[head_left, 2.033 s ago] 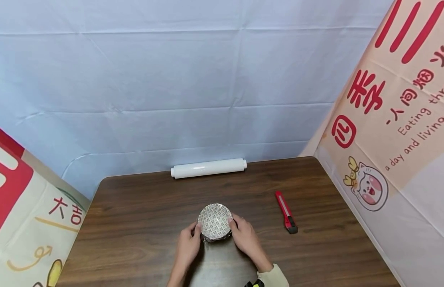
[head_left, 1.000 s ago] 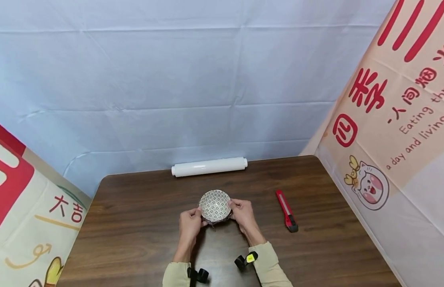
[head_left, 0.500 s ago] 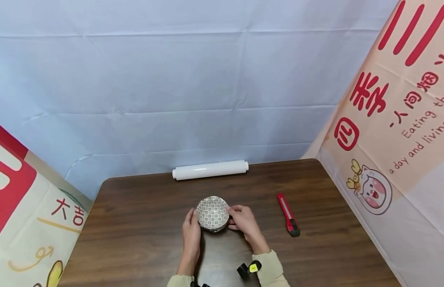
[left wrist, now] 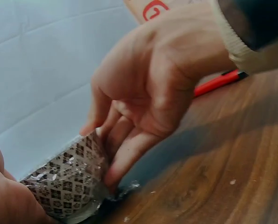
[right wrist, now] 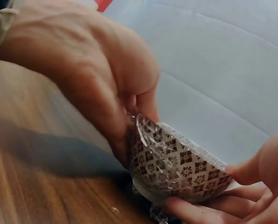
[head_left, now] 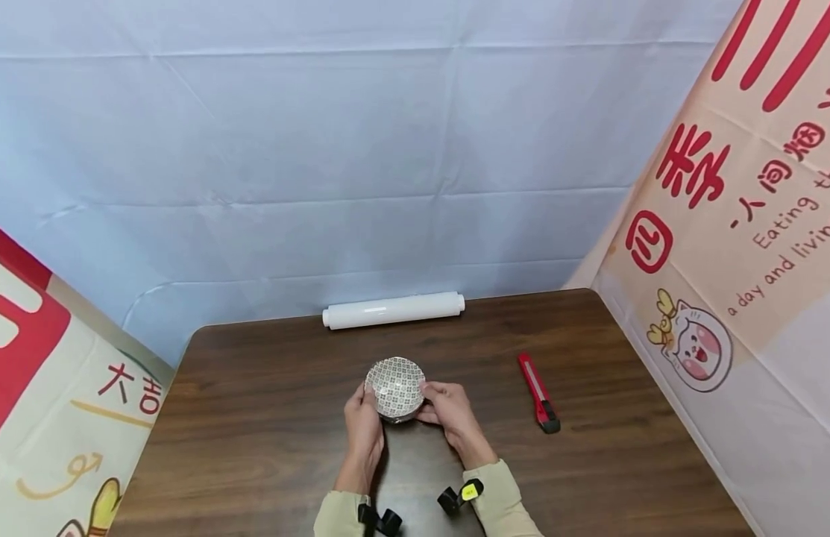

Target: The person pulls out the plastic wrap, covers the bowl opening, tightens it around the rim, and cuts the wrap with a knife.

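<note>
A patterned bowl (head_left: 395, 388) wrapped in clear plastic film is held between both hands. Its mouth faces up, tilted a little in the right wrist view, where film wrinkles and shines on the bowl's outer wall (right wrist: 176, 163). My left hand (head_left: 364, 429) grips the bowl's left side, thumb at the rim. On the other side, my right hand (head_left: 450, 414) has its thumb on the rim and its fingers under the wall. Bunched film (left wrist: 128, 186) shows below the bowl near the right fingertips in the left wrist view.
A white roll of plastic film (head_left: 393, 310) lies along the back edge of the brown wooden table (head_left: 253, 418). To the right of my right hand is a red utility knife (head_left: 539, 394). Printed cloths hang at both sides, with a pale cloth (head_left: 287, 149) behind.
Over two seconds, the bowl has shifted a little toward the back and left with both hands. My left hand has changed its hold, lying more along the bowl's side than one second ago.
</note>
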